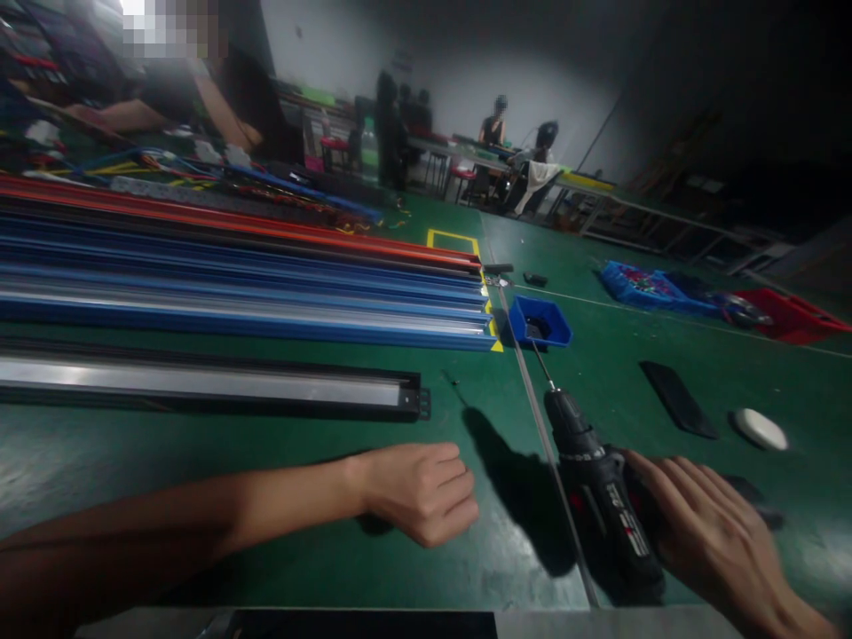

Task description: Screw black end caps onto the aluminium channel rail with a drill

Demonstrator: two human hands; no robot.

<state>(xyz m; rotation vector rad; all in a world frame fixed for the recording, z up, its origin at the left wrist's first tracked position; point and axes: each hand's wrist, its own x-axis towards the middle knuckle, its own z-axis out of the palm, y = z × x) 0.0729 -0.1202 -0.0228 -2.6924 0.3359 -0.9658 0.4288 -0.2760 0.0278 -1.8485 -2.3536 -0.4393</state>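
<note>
A black power drill [609, 497] with a long thin bit is in my right hand [712, 524], its fingers wrapped round the handle. The bit points up and away, its tip in front of a small blue bin [540, 321]. My left hand [426, 491] is curled with its knuckles up, low over the green table [373, 577]; whether its fingers pinch anything is hidden. Beyond it lies a long black channel with a pale inner strip [213, 382], ending in a small bracket. A tiny dark piece [455, 382] rests beside that end.
Blue rails [253, 293] and an orange-red rail [266, 226] lie farther back at left. On the right are a dark flat object [677, 399], a white oval object [761, 429], a blue tray [652, 288] and a red bin [792, 315]. People sit in the background.
</note>
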